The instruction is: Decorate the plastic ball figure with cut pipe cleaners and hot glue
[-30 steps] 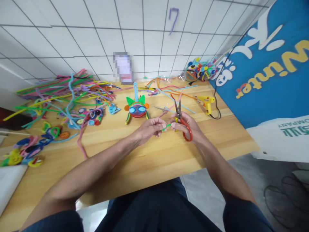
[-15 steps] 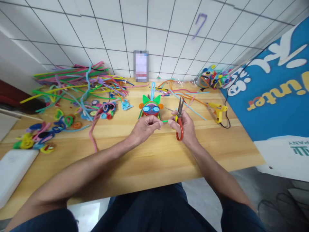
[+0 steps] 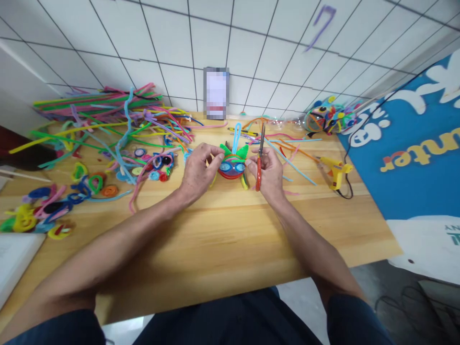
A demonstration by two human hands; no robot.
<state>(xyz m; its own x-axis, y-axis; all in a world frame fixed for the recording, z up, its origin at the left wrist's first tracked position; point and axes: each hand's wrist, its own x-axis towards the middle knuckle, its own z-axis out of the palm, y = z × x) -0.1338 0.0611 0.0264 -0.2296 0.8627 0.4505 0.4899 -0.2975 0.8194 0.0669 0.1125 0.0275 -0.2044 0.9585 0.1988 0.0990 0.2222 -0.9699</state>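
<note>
A small pipe-cleaner figure [image 3: 232, 173] lies on the table between my hands, with green pointed ears, blue oval eyes and a red rim. My left hand [image 3: 199, 171] is closed in a pinch at its left ear; a short green pipe cleaner [image 3: 236, 158] appears to run from those fingertips across the forehead. Red-handled scissors [image 3: 259, 165] are held in my right hand [image 3: 270, 171], blades pointing away from me. That hand's thumb and fingertip are close to the figure's right side; whether they touch it is unclear. A light-blue loop [image 3: 236, 138] rises behind the ears.
Many coloured pipe cleaners [image 3: 97, 108] are heaped at the back left, with finished shapes [image 3: 53, 203] nearer me. A yellow glue gun [image 3: 335, 172] with its cord lies right. A phone [image 3: 216, 93] leans on the tiled wall. A clear container [image 3: 316, 120] of bright pieces lies back right.
Both hands have moved up from in front of the figure to its two sides. The scissors now point more upright. The whole view has shifted slightly.
</note>
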